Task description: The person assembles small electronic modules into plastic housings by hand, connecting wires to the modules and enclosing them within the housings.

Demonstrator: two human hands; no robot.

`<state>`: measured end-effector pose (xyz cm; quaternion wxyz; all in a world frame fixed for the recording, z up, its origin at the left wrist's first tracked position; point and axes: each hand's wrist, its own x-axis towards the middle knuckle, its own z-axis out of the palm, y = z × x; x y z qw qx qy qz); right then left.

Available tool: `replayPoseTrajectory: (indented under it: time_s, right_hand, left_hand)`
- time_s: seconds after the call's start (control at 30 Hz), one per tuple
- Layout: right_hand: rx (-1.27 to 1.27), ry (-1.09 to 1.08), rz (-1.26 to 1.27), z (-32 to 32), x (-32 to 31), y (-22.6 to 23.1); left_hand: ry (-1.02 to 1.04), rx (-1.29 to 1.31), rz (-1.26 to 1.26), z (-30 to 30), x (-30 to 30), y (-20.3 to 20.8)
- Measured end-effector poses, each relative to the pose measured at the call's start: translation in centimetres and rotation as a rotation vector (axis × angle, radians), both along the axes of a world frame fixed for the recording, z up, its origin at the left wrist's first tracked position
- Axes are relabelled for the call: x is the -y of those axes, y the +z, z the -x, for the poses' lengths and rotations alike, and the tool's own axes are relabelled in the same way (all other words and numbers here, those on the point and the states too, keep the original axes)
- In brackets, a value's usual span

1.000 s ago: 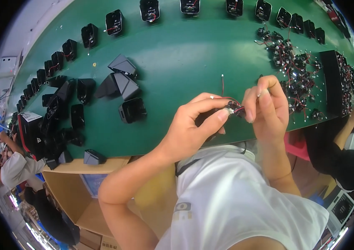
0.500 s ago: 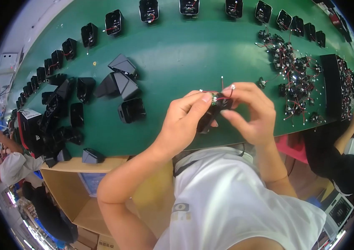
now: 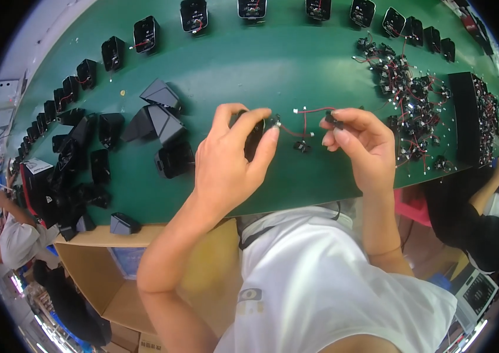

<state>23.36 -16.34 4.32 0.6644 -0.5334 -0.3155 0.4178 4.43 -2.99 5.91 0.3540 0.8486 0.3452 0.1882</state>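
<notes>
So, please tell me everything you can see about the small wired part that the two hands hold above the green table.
The small wired part is a thin red and black wire set with small black pieces and a white connector end. It looks like plastic and insulated wire. It hangs stretched in a loose loop above the green table. The left hand pinches one end against a dark round piece; the right hand pinches a small black piece at the other end.

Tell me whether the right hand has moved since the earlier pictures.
Yes. The right hand has drawn rightward, away from the left hand and toward the pile of wired parts on the green table.
</notes>
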Motion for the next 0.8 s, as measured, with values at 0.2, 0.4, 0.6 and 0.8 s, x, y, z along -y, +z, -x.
replayPoseTrajectory:
  time_s: [0.2,0.4,0.6,0.8]
  right_hand:
    - [-0.109,0.04,-0.137,-0.3,0.2,-1.0]
    - [-0.119,-0.06,-0.099,1.7,-0.4,1.1]
    - [0.078,0.062,-0.243,0.9,-0.1,0.4]
    - [0.128,0.003,-0.149,2.1,0.0,1.5]
  left_hand:
    - [-0.099,0.062,0.051,0.4,-0.7,2.1]
    - [-0.188,0.158,0.176,0.3,0.2,1.8]
    - [-0.295,0.298,0.421,0.3,0.0,2.0]
    - [-0.36,0.347,0.776,0.6,0.2,1.3]
